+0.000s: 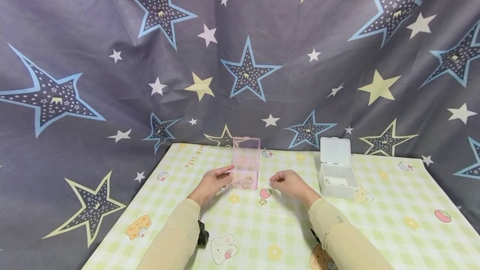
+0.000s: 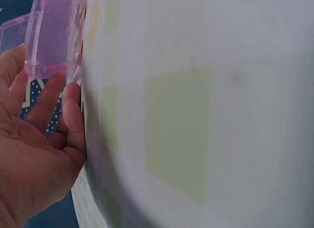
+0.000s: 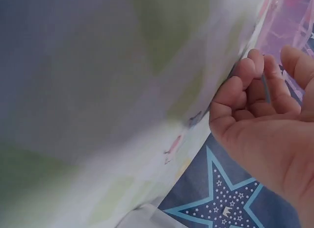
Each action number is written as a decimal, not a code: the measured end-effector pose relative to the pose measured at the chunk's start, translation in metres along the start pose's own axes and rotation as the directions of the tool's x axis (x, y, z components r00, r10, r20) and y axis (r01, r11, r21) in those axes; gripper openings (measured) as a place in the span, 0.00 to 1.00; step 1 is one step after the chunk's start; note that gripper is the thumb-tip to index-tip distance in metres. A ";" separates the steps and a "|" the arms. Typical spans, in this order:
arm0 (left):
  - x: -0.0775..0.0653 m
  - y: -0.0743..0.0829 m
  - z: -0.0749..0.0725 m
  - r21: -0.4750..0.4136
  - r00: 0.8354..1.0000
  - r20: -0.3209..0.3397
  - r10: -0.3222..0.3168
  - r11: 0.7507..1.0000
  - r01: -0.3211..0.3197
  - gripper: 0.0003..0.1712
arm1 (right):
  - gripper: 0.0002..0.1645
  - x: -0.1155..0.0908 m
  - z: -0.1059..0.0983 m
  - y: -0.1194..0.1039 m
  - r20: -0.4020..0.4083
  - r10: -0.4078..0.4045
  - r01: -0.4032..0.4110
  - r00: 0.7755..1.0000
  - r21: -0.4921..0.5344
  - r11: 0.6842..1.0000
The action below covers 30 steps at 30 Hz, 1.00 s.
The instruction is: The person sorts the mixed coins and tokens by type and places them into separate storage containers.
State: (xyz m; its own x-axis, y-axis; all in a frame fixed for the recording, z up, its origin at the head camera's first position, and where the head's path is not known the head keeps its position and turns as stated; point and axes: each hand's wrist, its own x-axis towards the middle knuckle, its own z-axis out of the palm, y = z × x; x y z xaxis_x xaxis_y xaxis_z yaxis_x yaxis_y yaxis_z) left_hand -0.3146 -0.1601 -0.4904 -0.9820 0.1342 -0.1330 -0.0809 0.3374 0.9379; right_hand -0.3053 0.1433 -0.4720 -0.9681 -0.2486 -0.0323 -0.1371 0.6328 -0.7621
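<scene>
A clear pink plastic box (image 1: pixel 256 176) stands on the table with its lid up, several small gold-coloured pieces (image 1: pixel 246 183) lying in it. At its left side is my left hand (image 1: pixel 211 184), thumb and fingertips right at the box's end wall (image 2: pixel 49 68) in the left wrist view. My right hand (image 1: pixel 290 183) hovers low over the cloth between the two boxes. Its fingers curl loosely and the thumb stands apart, with nothing visible between them in the right wrist view. Just below and left of it, a small round gold-coloured piece (image 1: pixel 263 202) lies on the cloth.
To the right stands a white box (image 1: pixel 339 190), lid raised, with a few small pieces (image 1: pixel 331 181) inside. A green-and-white checked cloth (image 1: pixel 292 236) with printed cartoons covers the table. Behind the table's far edge hangs a dark star-patterned curtain (image 1: pixel 202 128).
</scene>
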 end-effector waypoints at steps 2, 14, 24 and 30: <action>-0.001 0.000 0.000 0.000 1.000 0.004 0.004 1.000 -0.004 0.28 | 0.10 -0.002 0.000 0.002 0.032 -0.024 0.024 0.999 -0.018 1.000; -0.001 0.001 0.000 -0.003 1.000 0.001 -0.010 1.000 0.010 0.28 | 0.14 -0.012 0.013 -0.013 0.218 -0.090 0.119 0.972 -0.121 0.985; -0.001 0.003 0.001 -0.001 1.000 0.010 -0.008 1.000 0.008 0.28 | 0.12 -0.015 0.019 -0.027 0.153 0.036 0.003 0.988 -0.246 0.969; -0.001 0.001 0.000 -0.002 1.000 0.003 -0.007 1.000 0.007 0.28 | 0.13 -0.017 0.020 -0.029 0.158 0.020 0.026 0.987 -0.283 0.959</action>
State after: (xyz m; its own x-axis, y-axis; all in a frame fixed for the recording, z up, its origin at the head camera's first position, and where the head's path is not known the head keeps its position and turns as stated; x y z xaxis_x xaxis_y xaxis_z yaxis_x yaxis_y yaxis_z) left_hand -0.3140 -0.1596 -0.4890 -0.9808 0.1348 -0.1409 -0.0884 0.3365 0.9375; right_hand -0.2809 0.1142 -0.4620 -0.9254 -0.3482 -0.1494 -0.2156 0.8081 -0.5482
